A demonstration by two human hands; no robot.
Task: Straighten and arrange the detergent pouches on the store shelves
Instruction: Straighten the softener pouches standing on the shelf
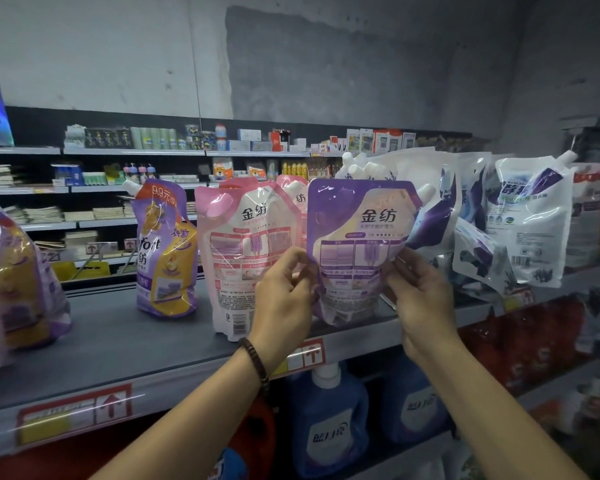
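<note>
Left hand [284,299] and right hand [420,306] each pinch a lower side edge of the purple pouch [357,230], upright near the shelf [118,341] lip; pink pouch [243,251] just beyond the left hand, white pouches [527,220] crowding past the right.

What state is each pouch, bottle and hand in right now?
purple pouch: upright, held at both sides.
left hand: pinches the purple pouch's left edge.
right hand: pinches its right edge.
pink pouch: standing upright.
purple-and-yellow pouch: standing upright, capped.
white pouches: leaning, piled untidily.
blue bottle: upright, capped.
</note>
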